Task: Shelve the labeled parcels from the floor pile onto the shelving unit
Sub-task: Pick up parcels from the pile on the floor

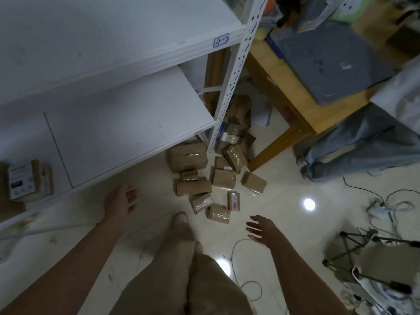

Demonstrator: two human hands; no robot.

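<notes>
Several brown cardboard parcels [218,176] lie in a loose pile on the cream tiled floor beside the post of the white shelving unit [127,123]. The largest box [188,156] sits nearest the shelf corner. Two parcels [29,178] stand on the lower shelf at the far left, one showing a white label. My left hand [120,201] hangs open over the floor next to the shelf edge, left of the pile. My right hand [261,228] is open too, below and right of the nearest parcel [218,213]. Neither hand touches a parcel.
A wooden table [295,87] with a grey mat stands right of the shelf. Another person's jeans-clad legs [354,151] are at the right. Cables [386,201] and a metal stand [363,251] clutter the floor at right. My own legs and foot [180,221] are below.
</notes>
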